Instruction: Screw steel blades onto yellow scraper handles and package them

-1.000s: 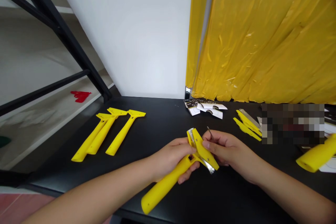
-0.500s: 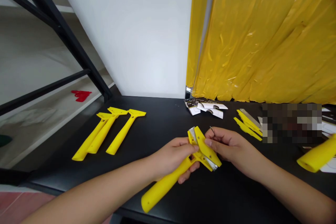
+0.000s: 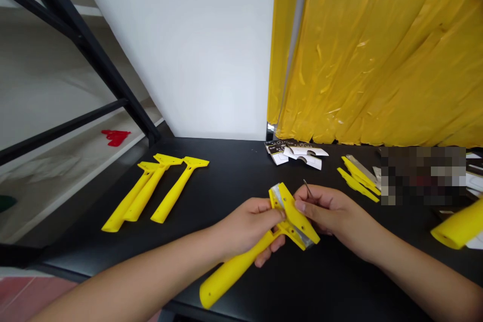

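Observation:
My left hand is closed around the neck of a yellow scraper, whose handle points down and left. A metal blade lies across the scraper head. Over the blade rests a yellow cover plate, turned slightly so that part of the blade shows. My right hand pinches a small thin metal piece between thumb and fingers, at the right edge of the cover plate. The fingertips of my left hand are partly hidden behind the scraper.
Several yellow scraper handles lie at the left of the black table. Card sleeves sit at the back. Yellow plates and metal blades lie at the right, beside a blurred patch. Another yellow handle is at the right edge.
The cover plate lies more nearly in line with the scraper head, and less of the blade shows. The thin metal piece in my right hand stands out further above the fingers.

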{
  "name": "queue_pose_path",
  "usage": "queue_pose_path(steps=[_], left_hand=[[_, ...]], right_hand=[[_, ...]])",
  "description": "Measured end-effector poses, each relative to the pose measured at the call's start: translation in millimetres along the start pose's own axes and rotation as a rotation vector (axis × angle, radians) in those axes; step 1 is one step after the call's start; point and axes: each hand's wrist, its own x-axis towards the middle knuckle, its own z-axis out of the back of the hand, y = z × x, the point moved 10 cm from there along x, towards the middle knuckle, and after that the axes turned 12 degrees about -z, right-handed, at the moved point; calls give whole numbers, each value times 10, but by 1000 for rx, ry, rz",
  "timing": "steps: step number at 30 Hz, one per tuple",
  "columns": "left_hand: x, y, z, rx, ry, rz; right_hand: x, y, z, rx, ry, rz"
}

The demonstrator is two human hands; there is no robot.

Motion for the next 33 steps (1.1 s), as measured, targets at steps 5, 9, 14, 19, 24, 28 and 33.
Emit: queue_pose_path(steps=[5, 9, 14, 19, 24, 28, 33], left_hand=[[-1, 14, -1, 2, 1, 15], [-9, 0, -14, -95, 14, -3], [-9, -15, -38, -166, 37, -36], [-4, 7, -46, -100, 37, -18], [1, -4, -59, -46, 74, -28], [3, 5, -58, -23, 102, -40], [1, 3, -63, -9, 94, -33]], right_hand=[[-12, 48, -2, -58, -27, 57], [-12, 62, 23, -108, -65, 89], [-25, 62, 51, -188, -123, 138], [-26, 66, 35, -219, -149, 155], [-8, 71, 22, -194, -137, 157], [3, 50, 6, -191, -107, 140], [-1, 64, -8, -213, -78, 128]])
